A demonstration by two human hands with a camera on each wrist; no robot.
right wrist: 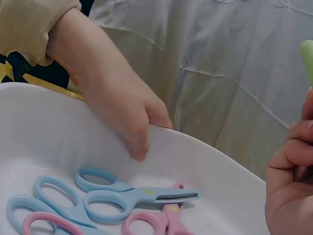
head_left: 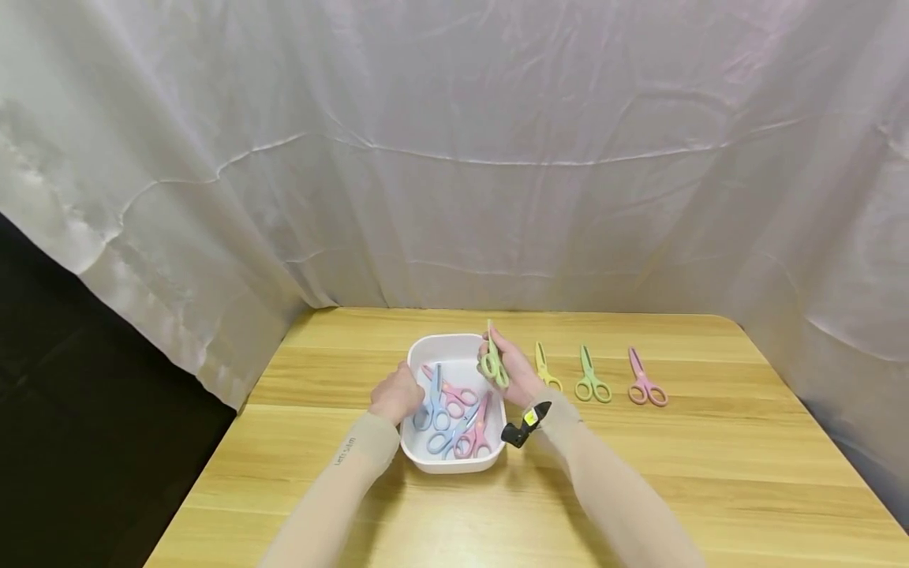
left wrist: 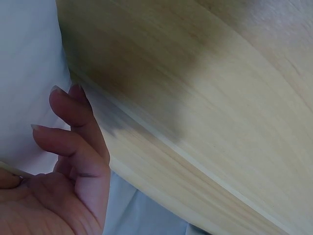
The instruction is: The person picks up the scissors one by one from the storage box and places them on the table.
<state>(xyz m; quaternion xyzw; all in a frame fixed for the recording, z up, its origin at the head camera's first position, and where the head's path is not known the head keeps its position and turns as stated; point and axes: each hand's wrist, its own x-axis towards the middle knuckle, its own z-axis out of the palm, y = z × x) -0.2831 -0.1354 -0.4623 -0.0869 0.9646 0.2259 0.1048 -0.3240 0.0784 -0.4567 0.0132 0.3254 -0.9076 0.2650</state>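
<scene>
A white plastic bin [head_left: 454, 467] stands on the wooden table with several pairs of scissors inside, such as the blue scissors [head_left: 435, 386] and the pink scissors [head_left: 479, 430]. My left hand [head_left: 396, 394] grips the bin's left rim, its thumb over the edge and its other fingers against the outer wall [left wrist: 29, 73]. Above the bin's right side, my right hand [head_left: 518, 371] holds light green scissors [head_left: 491, 359] with the blades pointing away from me. Only a bit of these scissors [right wrist: 307, 56] shows at the right wrist view's edge.
To the right of the bin lie yellow scissors [head_left: 542, 363], green scissors [head_left: 588, 375] and pink scissors [head_left: 641, 379] in a row, tips pointing away. A pale curtain [head_left: 497, 213] hangs behind the table [head_left: 710, 473].
</scene>
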